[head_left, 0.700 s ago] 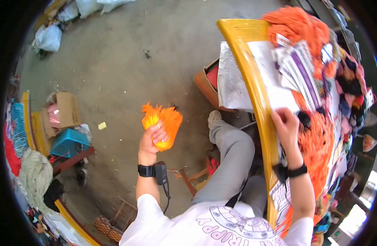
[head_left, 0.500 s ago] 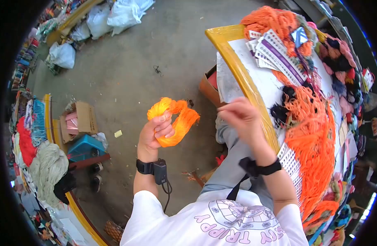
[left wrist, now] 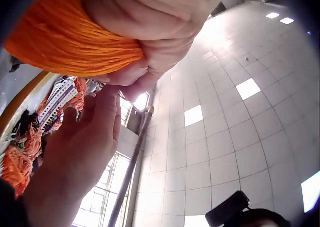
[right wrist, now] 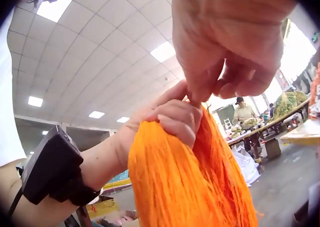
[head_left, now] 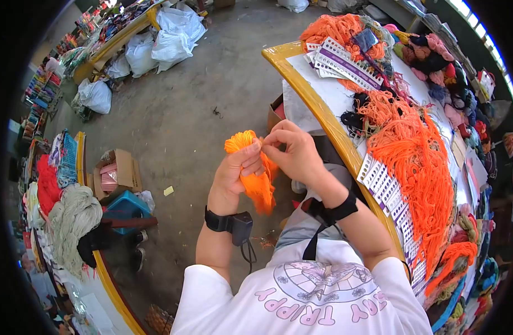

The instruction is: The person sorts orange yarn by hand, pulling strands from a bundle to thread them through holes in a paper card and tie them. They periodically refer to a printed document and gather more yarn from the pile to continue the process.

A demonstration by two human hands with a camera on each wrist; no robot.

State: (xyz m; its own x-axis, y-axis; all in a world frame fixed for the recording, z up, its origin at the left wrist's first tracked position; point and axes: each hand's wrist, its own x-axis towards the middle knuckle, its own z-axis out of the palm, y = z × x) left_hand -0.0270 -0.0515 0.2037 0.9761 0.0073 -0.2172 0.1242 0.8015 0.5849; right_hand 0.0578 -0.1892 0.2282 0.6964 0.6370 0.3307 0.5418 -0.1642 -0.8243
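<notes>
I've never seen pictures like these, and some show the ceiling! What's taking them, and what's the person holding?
There's no robot, just a person using two bare hands. The wide picture comes from a camera worn on the head. The other two come from wrist cameras, which also catch the ceiling. The left hand grips a skein of bright orange yarn. The right hand has its fingertips close by; I can't tell whether they pinch a thread. On the yellow-edged table lie loose orange strands and white cards with rows of dots.
</notes>
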